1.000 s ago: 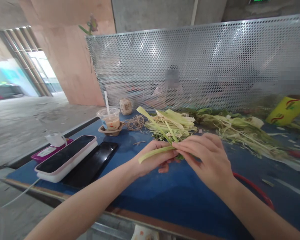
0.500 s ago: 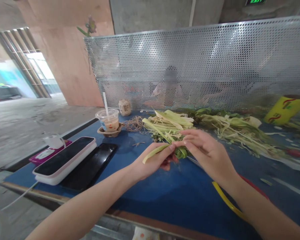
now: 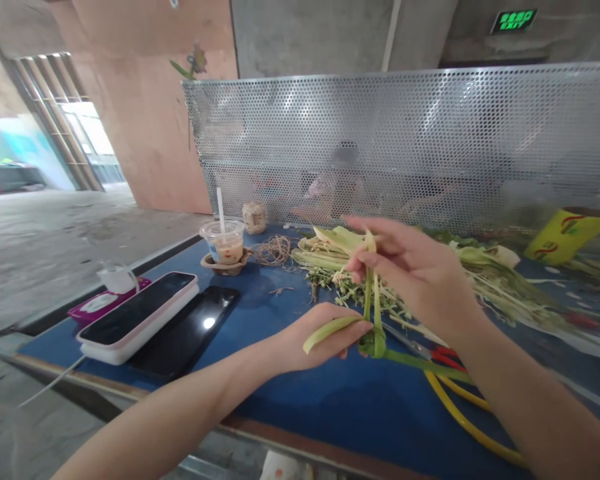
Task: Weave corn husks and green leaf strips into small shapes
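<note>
My left hand (image 3: 325,339) is closed in a pinch on a folded green leaf strip (image 3: 379,343). One pale end sticks out to the left over the thumb, and another length trails right across the scissors. Higher up, my right hand (image 3: 405,263) pinches the upper part of the same strip, drawing it up in a narrow loop above the left hand. Scissors (image 3: 445,357) with red handles lie under the right wrist, partly hidden. Behind both hands is a heap of pale leaf strips and stalks (image 3: 340,243).
To the left lie a pink-edged phone (image 3: 140,310) on a white block, a black phone (image 3: 195,327) and a purple power strip (image 3: 107,297). A drink cup (image 3: 223,243) and tangled twine (image 3: 274,252) stand farther back. Perforated metal (image 3: 290,147) closes the rear; a yellow roll (image 3: 565,233) lies right.
My right hand has moved up and away from the left, drawing the leaf strip up between them. My left hand has dropped slightly and moved right. The scissors' red handles now show more.
</note>
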